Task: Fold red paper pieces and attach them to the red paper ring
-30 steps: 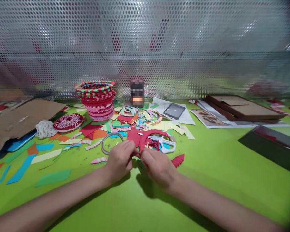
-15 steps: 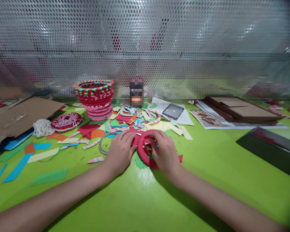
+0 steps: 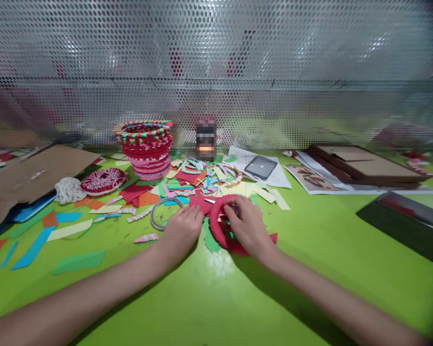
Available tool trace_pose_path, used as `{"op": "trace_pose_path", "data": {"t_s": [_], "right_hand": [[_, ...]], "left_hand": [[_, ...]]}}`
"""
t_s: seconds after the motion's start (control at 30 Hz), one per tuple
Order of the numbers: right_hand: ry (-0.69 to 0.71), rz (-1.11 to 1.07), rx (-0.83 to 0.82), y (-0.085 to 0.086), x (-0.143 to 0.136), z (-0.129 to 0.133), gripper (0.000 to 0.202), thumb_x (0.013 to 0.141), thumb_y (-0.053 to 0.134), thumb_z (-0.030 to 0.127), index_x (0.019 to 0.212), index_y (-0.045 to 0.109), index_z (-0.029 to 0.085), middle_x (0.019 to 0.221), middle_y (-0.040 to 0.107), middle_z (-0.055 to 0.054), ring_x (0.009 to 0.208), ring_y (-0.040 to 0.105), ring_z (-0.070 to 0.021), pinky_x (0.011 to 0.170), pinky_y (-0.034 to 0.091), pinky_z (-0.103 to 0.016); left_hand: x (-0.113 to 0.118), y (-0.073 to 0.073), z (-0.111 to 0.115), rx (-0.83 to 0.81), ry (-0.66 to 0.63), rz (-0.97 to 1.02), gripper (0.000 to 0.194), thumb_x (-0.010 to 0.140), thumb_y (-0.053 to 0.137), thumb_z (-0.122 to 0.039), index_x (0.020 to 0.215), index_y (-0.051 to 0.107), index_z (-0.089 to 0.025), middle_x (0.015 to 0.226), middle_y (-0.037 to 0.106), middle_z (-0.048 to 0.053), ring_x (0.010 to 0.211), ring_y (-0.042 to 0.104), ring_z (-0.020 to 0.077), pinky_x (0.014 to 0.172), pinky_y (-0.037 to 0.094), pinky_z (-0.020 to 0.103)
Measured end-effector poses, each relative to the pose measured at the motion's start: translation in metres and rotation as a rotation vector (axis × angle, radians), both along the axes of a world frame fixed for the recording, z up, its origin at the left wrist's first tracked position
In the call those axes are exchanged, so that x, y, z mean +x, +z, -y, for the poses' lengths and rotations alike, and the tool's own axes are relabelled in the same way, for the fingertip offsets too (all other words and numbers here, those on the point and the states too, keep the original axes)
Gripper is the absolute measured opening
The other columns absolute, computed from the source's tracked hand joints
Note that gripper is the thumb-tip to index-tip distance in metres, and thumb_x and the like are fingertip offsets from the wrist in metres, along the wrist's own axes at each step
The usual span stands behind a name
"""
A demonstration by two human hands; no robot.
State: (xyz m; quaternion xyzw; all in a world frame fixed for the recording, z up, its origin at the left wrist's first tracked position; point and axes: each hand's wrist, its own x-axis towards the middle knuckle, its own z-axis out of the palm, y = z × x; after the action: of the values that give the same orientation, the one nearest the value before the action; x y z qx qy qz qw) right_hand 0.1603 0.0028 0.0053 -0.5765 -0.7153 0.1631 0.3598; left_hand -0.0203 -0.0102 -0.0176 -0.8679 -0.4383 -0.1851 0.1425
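Observation:
My left hand [image 3: 182,229] pinches a piece of red paper [image 3: 199,203] against the pile, its fingertips pressed together beside the red ring. My right hand [image 3: 248,226] is closed on the red padded ring [image 3: 216,223], with fingers curled over its right side and into its opening. A thin pointed silver blade [image 3: 210,200] shows over the red paper near the ring's upper left; its other end is hidden. Under the ring lie red and green paper [image 3: 211,240]. A grey ring [image 3: 155,216] lies just beyond my left hand.
A stack of striped rings [image 3: 147,163] stands behind, with a red-and-white woven disc [image 3: 104,180] and white yarn [image 3: 69,190] to its left. Paper scraps [image 3: 72,262] spread over the left. At right are a tablet [image 3: 261,167], brown boxes [image 3: 371,166] and a dark box [image 3: 404,223].
My left hand has drawn slightly back from the ring, showing more red paper and the silver blade. My right hand still grips the red ring. The view has shifted slightly.

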Motion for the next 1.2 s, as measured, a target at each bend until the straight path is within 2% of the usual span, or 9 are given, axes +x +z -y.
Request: {"op": "trace_pose_path", "data": {"t_s": [0.13, 0.3, 0.4, 0.47, 0.6, 0.73, 0.9, 1.07, 1.2], "right_hand": [[0.049, 0.006, 0.017, 0.0, -0.001, 0.0, 0.021, 0.091, 0.047, 0.025, 0.081, 0.065, 0.017, 0.09, 0.065, -0.01, 0.09, 0.055, -0.0259, 0.085, 0.041, -0.045], [0.062, -0.042, 0.062, -0.003, -0.002, 0.002, 0.022, 0.092, 0.049, 0.032, 0.086, 0.065, 0.017, 0.104, 0.064, -0.013, 0.106, 0.052, -0.0293, 0.096, 0.037, -0.051], [0.047, -0.101, 0.113, 0.001, -0.002, 0.004, 0.02, 0.092, 0.048, 0.033, 0.091, 0.062, 0.018, 0.114, 0.061, -0.014, 0.115, 0.049, -0.0295, 0.1, 0.035, -0.054], [0.078, -0.151, 0.128, 0.006, -0.002, 0.006, 0.019, 0.093, 0.048, 0.033, 0.095, 0.06, 0.02, 0.118, 0.06, -0.013, 0.117, 0.049, -0.0277, 0.101, 0.035, -0.053], [0.183, -0.17, 0.05, 0.013, -0.004, 0.008, 0.019, 0.092, 0.052, 0.036, 0.094, 0.063, 0.02, 0.12, 0.062, -0.013, 0.12, 0.05, -0.0275, 0.103, 0.036, -0.051], [0.257, -0.199, -0.025, 0.014, -0.006, 0.009, 0.022, 0.092, 0.051, 0.037, 0.093, 0.065, 0.02, 0.109, 0.067, -0.011, 0.11, 0.057, -0.0267, 0.098, 0.041, -0.05], [0.244, -0.415, -0.091, 0.014, -0.005, 0.009, 0.021, 0.086, 0.061, 0.039, 0.097, 0.061, 0.021, 0.096, 0.068, -0.008, 0.085, 0.063, -0.0206, 0.074, 0.051, -0.037], [0.218, -0.622, -0.163, 0.014, -0.004, 0.008, 0.022, 0.081, 0.065, 0.04, 0.078, 0.058, 0.02, 0.068, 0.06, 0.0, 0.059, 0.054, -0.0138, 0.05, 0.043, -0.026], [0.218, -0.696, -0.197, 0.013, -0.004, 0.008, 0.022, 0.081, 0.064, 0.041, 0.081, 0.059, 0.019, 0.066, 0.057, 0.001, 0.056, 0.05, -0.0119, 0.047, 0.04, -0.024]], "left_hand": [[-0.003, 0.01, -0.001, 0.057, -0.057, -0.069, 0.024, 0.082, 0.046, 0.001, 0.089, 0.066, -0.009, 0.092, 0.073, 0.017, 0.084, 0.069, 0.0265, 0.077, 0.054, 0.039], [-0.012, 0.029, -0.007, 0.137, 0.006, 0.169, 0.016, 0.088, 0.051, -0.012, 0.086, 0.068, -0.013, 0.09, 0.075, 0.012, 0.083, 0.069, 0.0259, 0.071, 0.052, 0.035], [-0.017, 0.041, -0.011, 0.044, 0.05, 0.388, 0.017, 0.09, 0.054, -0.023, 0.092, 0.07, -0.018, 0.089, 0.076, 0.007, 0.077, 0.07, 0.0219, 0.067, 0.049, 0.03], [-0.018, 0.049, -0.012, -0.072, 0.121, 0.549, 0.017, 0.088, 0.057, -0.029, 0.086, 0.072, -0.02, 0.081, 0.076, 0.004, 0.069, 0.068, 0.0195, 0.062, 0.047, 0.028], [-0.019, 0.061, -0.014, -0.257, 0.218, 0.801, 0.023, 0.083, 0.062, -0.037, 0.079, 0.073, -0.017, 0.069, 0.072, 0.002, 0.061, 0.061, 0.0161, 0.056, 0.042, 0.025], [-0.018, 0.065, -0.014, -0.385, 0.208, 1.062, 0.023, 0.078, 0.066, -0.037, 0.072, 0.069, -0.015, 0.063, 0.065, 0.0, 0.059, 0.055, 0.0129, 0.055, 0.04, 0.023], [-0.013, 0.06, -0.014, -0.732, 0.165, 1.274, 0.027, 0.071, 0.072, -0.04, 0.071, 0.065, -0.013, 0.06, 0.061, -0.001, 0.055, 0.052, 0.0109, 0.053, 0.043, 0.022], [-0.009, 0.056, -0.014, -0.828, 0.119, 1.294, 0.026, 0.07, 0.072, -0.039, 0.067, 0.061, -0.015, 0.056, 0.053, -0.005, 0.051, 0.049, 0.0088, 0.049, 0.045, 0.021], [-0.008, 0.055, -0.014, -0.908, 0.112, 1.353, 0.026, 0.066, 0.076, -0.037, 0.071, 0.064, -0.015, 0.063, 0.062, -0.001, 0.055, 0.055, 0.0106, 0.053, 0.05, 0.023]]}}
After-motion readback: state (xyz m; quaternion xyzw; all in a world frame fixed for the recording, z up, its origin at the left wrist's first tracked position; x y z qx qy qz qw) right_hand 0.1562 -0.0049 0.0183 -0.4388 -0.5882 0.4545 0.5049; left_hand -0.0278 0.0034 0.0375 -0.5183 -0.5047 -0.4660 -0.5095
